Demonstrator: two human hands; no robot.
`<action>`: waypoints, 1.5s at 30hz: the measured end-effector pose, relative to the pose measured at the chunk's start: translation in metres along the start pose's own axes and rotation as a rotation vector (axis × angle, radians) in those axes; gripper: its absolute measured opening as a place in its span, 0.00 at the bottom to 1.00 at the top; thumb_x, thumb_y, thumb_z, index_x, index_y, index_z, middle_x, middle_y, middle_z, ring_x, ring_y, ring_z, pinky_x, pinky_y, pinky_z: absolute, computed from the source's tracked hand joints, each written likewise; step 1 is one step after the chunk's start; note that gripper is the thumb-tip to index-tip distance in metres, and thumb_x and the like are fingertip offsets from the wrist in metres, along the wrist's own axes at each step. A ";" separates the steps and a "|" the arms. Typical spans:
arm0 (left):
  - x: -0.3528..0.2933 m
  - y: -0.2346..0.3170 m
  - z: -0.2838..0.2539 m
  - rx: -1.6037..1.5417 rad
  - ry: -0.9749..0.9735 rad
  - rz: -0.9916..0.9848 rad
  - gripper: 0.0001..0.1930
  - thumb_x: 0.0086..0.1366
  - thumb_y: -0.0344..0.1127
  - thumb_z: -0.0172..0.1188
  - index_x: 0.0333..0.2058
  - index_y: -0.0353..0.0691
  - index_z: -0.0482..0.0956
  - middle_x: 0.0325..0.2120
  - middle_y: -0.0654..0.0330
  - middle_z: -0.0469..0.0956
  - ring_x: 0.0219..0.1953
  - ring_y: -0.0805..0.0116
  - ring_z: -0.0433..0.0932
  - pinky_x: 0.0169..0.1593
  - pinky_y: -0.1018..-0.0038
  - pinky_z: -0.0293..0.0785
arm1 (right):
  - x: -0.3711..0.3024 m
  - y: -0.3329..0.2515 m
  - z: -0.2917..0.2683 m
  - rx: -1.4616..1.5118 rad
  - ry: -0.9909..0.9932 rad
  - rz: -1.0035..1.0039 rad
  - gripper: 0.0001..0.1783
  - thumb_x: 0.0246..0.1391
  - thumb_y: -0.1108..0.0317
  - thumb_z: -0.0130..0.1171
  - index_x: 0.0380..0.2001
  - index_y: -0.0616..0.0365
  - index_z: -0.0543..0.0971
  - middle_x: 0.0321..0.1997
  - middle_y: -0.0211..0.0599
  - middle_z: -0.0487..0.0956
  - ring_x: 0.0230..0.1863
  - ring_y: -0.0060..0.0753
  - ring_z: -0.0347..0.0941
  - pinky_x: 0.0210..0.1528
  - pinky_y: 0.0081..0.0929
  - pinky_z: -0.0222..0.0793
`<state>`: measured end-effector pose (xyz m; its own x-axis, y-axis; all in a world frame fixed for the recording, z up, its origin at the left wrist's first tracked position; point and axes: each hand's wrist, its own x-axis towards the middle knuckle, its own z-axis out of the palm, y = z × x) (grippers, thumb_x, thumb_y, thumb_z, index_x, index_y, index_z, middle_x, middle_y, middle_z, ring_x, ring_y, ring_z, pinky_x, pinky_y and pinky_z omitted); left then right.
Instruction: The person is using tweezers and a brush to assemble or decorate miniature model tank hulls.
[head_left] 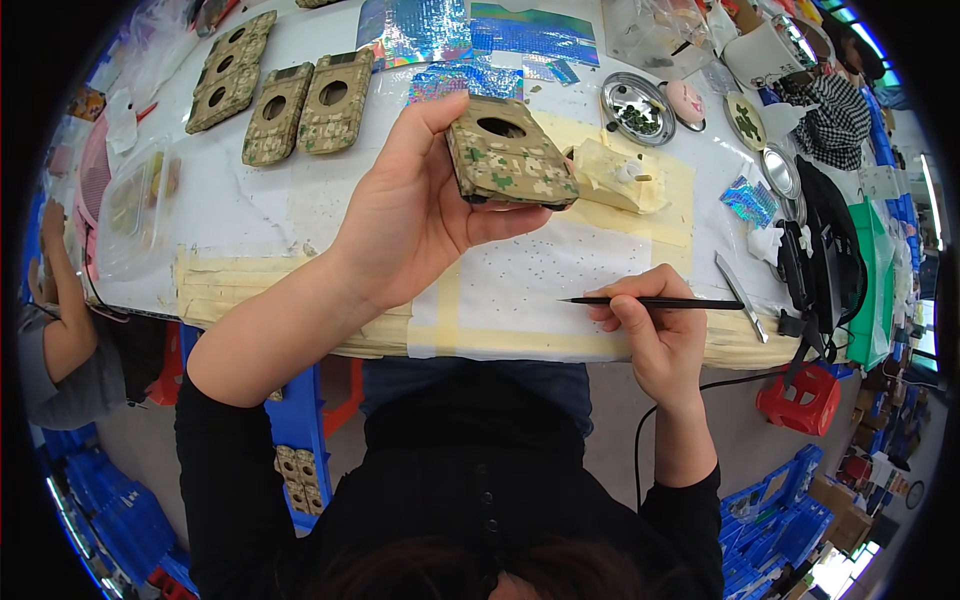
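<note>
Raised over the table, my left hand (pixel 405 205) grips a camouflage-patterned model tank hull (pixel 515 160) with a round hole in its top. The thumb lies along its left edge and the fingers wrap beneath it. Lower and to the right, my right hand (pixel 660 330) pinches a thin black fine-tipped brush (pixel 680 302), its tip pointing left, apart from the hull. Below the hull, a white sheet (pixel 520 290) dotted with tiny dark specks is taped to the table. Similar hulls (pixel 333 103) stand at the far left.
Shiny holographic bags (pixel 535 38) lie at the back. A round metal tin (pixel 637 108) holds small dark green pieces. A yellowish block (pixel 617 175), tweezers (pixel 740 297) and a black bag (pixel 835 240) sit to the right. A clear plastic box (pixel 140 205) stands left, near another person's arm (pixel 65 290).
</note>
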<state>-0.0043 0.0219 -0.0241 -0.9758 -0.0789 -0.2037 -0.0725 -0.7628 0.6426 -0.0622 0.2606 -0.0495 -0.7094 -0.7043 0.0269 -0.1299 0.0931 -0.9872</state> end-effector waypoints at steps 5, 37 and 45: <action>0.000 0.000 0.001 -0.003 0.012 -0.008 0.27 0.68 0.52 0.33 0.54 0.35 0.63 0.46 0.40 0.72 0.44 0.57 0.78 0.42 0.73 0.81 | 0.000 -0.004 0.002 0.069 0.062 0.025 0.06 0.57 0.72 0.54 0.29 0.64 0.71 0.27 0.36 0.77 0.28 0.19 0.71 0.32 0.16 0.68; -0.006 0.002 0.006 -0.073 0.011 -0.130 0.27 0.67 0.53 0.34 0.51 0.35 0.66 0.43 0.50 0.74 0.42 0.58 0.78 0.42 0.71 0.80 | 0.086 -0.078 0.021 0.128 -0.132 -0.377 0.06 0.56 0.74 0.54 0.32 0.68 0.72 0.30 0.41 0.77 0.29 0.23 0.73 0.33 0.19 0.72; -0.006 0.002 0.007 -0.072 0.008 -0.127 0.27 0.67 0.53 0.34 0.50 0.35 0.66 0.43 0.50 0.74 0.42 0.59 0.78 0.41 0.70 0.80 | 0.085 -0.080 0.023 0.102 -0.103 -0.356 0.06 0.55 0.75 0.55 0.32 0.67 0.72 0.28 0.39 0.76 0.29 0.22 0.72 0.32 0.19 0.71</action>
<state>-0.0002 0.0250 -0.0166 -0.9579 0.0163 -0.2865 -0.1802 -0.8111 0.5565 -0.0961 0.1773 0.0278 -0.5586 -0.7472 0.3601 -0.2821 -0.2371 -0.9296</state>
